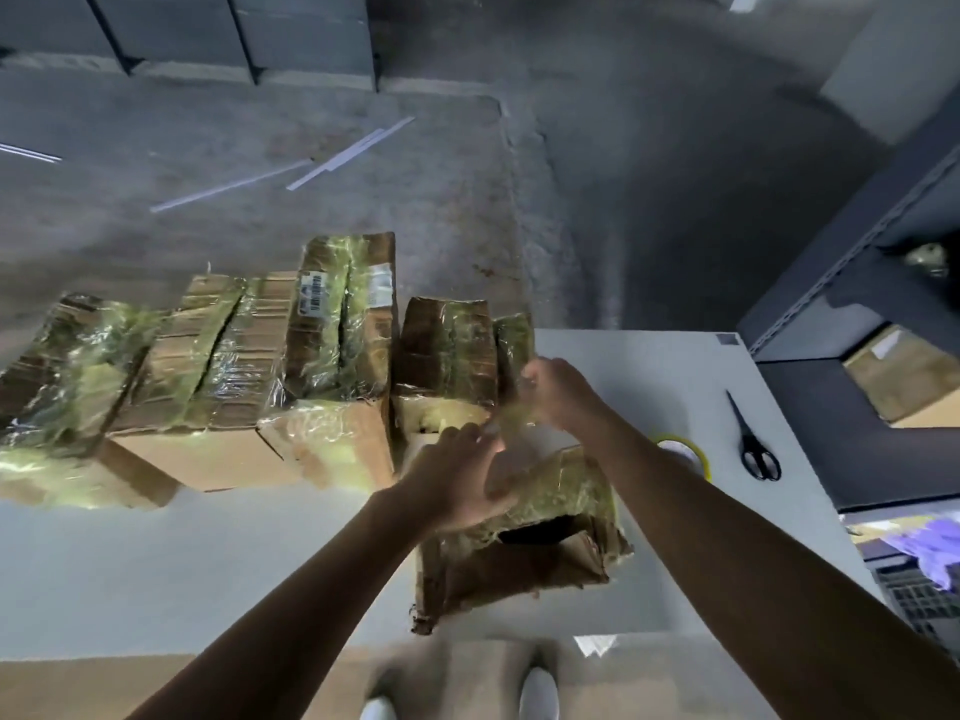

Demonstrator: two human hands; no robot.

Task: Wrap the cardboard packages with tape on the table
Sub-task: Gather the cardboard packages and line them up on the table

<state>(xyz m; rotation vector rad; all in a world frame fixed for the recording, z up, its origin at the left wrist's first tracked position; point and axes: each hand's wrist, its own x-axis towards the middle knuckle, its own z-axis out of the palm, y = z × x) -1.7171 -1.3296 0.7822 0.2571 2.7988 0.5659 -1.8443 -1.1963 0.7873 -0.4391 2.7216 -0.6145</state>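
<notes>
Head view: right hand [556, 392] pinches a stretched tape strip [511, 423] above the torn cardboard package [519, 569] at the worktop [649, 366] near edge. Left hand [457, 475] rests on its top; grip blurred, cannot tell. Best to keep the strip taut, lay it across the open gap, then smooth outward.

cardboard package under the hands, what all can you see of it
The crumpled brown cardboard package lies on the white table. Shiny yellowish clear tape covers its top; its near side is bare, torn and ragged, with a dark gap. The left hand rests on the taped top; the right hand pinches a tape strip above its far edge.
</notes>
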